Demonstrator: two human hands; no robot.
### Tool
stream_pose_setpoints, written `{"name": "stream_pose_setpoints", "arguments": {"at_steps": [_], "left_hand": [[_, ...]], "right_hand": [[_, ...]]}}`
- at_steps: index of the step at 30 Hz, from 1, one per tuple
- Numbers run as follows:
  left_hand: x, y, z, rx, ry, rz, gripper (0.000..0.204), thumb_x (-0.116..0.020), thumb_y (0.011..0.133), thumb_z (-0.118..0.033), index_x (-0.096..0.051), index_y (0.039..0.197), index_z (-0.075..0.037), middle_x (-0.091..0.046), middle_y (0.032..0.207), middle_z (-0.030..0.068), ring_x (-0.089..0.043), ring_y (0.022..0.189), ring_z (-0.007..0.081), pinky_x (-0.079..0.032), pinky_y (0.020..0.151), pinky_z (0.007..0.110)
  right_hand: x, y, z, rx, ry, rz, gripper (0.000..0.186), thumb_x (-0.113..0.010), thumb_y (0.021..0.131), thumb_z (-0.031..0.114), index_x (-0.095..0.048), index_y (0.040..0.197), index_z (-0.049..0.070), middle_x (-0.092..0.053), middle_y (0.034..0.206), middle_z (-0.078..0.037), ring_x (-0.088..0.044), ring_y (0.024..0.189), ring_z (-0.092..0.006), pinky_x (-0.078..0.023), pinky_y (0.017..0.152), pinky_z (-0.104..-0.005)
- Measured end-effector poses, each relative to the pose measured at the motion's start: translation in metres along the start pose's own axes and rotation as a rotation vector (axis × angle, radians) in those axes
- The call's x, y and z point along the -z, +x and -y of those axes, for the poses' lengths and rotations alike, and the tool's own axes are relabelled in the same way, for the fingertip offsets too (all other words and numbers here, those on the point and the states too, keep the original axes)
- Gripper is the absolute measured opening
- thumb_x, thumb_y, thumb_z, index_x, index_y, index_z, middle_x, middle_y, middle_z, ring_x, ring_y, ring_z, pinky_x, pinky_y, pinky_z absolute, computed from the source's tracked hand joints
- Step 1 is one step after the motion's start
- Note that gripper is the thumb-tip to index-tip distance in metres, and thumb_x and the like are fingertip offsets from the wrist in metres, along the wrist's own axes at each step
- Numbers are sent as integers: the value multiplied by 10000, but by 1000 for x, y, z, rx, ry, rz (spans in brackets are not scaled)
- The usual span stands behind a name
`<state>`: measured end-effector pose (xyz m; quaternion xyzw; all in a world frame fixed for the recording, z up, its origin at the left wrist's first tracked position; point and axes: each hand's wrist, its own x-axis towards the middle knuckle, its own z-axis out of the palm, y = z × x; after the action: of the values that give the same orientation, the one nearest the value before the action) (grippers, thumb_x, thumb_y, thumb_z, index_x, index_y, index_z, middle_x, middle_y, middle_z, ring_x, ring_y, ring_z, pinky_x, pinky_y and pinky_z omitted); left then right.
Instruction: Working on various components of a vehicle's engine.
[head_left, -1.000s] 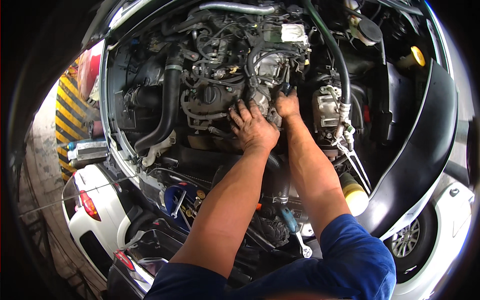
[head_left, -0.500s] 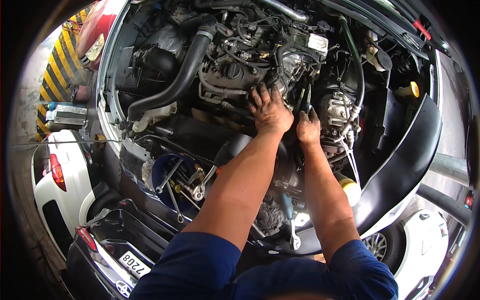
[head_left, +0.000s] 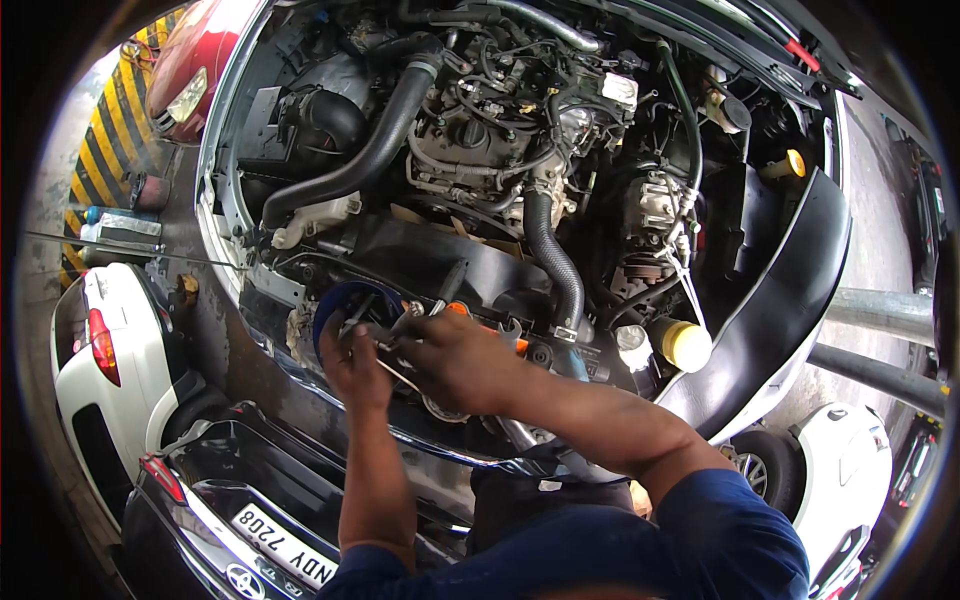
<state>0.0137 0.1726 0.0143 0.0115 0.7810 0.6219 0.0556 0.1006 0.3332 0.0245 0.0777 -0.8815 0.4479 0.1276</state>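
My left hand (head_left: 357, 368) and my right hand (head_left: 455, 362) are together at the front edge of the engine bay, over a blue bowl (head_left: 328, 308) of metal tools. The left fingers are bent at the bowl's near side. Close beside them, the right fingers are curled in a pinch. A thin, pale metal shaft (head_left: 402, 376) shows between the hands; I cannot tell which hand has it. What each hand grips is hidden by the fingers. Behind my right hand lies a wrench (head_left: 514, 329). A blue-handled tool (head_left: 572, 363) is partly covered by my right forearm.
Ahead is the open engine (head_left: 470, 150), with a wide black pipe (head_left: 385, 150) and a ribbed hose (head_left: 543, 250). A yellow-lidded container (head_left: 686, 346) sits right, beside a black fender cover (head_left: 775, 320). A black car (head_left: 225, 470) and a white car (head_left: 125, 380) stand at left.
Both hands have left the engine's middle and come back toward me and left, to the tool bowl. The ribbed hose and the engine front are now uncovered. The view has shifted slightly.
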Motion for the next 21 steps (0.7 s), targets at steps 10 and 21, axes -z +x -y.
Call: {"name": "stream_pose_setpoints", "arguments": {"at_steps": [10,21], "left_hand": [[85,36,47,480,-207,31,307,-558,977,-185,-593,1197,27,-642,1043,121,-628,900,197,-510,790,306],[71,36,41,168,702,47,424,-622,917,-232,-613,1201,83,-668,1158,223,-637,1060,321,-449,953,372]], "right_hand": [[-114,61,18,143,-214,200,244,-648,775,204,-676,955,41,-620,1078,-110,-545,1136,-275,-391,997,-419],[86,-79,-110,-216,-420,-405,376,-751,753,157,-645,1074,-8,-624,1016,-186,-596,964,-377,-487,843,-460]]}}
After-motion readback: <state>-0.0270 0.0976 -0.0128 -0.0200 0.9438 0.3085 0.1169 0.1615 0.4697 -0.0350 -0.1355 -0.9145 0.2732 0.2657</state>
